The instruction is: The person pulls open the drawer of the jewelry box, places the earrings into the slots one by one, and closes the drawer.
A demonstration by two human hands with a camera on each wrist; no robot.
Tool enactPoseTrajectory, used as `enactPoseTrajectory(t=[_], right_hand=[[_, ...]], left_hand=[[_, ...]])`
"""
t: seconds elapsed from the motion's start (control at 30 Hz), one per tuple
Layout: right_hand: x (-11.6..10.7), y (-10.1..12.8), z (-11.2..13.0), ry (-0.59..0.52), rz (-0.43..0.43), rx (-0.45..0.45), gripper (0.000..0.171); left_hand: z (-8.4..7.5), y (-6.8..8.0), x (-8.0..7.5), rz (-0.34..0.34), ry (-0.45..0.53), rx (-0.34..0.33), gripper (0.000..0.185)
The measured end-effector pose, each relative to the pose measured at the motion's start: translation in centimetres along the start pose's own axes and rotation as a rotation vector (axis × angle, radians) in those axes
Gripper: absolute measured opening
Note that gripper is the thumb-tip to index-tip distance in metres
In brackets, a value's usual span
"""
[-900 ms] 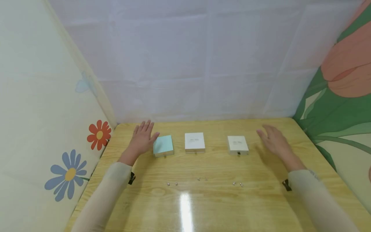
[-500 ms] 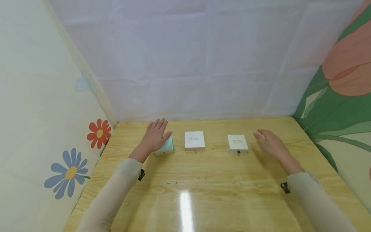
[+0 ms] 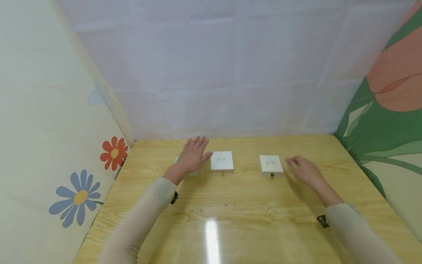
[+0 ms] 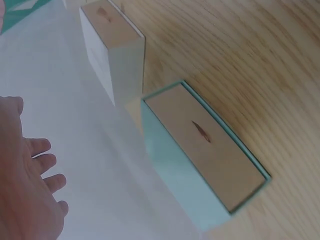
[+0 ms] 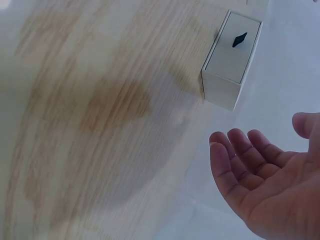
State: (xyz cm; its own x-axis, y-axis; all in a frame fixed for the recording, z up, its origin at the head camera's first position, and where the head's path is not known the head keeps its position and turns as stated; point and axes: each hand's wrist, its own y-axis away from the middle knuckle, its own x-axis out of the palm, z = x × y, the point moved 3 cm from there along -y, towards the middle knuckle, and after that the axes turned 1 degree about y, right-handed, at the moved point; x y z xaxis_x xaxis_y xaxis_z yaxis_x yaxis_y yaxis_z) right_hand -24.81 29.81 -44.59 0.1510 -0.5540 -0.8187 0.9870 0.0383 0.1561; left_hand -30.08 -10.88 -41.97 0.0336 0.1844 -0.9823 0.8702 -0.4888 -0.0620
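one teal box (image 4: 200,157), in head view mostly hidden behind the left hand (image 3: 192,157); grip loose, empty, right hand (image 3: 306,172) likewise

Seen only as faint, small lettering (image 3: 221,159) on top of a white box (image 3: 222,164) and, at three o'clock from it, on top of a cream box (image 3: 271,166) in the head view; too blurred on either to read.
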Motion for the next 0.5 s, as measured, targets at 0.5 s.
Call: enactPoseTrajectory(t=[0.5], right_hand=[[1.1,0.9,0.2,-0.054,0.087,0.074,0.063]], left_hand=[[-4.5,-2.7,1.3,0.051,-0.047,0.072,0.065]])
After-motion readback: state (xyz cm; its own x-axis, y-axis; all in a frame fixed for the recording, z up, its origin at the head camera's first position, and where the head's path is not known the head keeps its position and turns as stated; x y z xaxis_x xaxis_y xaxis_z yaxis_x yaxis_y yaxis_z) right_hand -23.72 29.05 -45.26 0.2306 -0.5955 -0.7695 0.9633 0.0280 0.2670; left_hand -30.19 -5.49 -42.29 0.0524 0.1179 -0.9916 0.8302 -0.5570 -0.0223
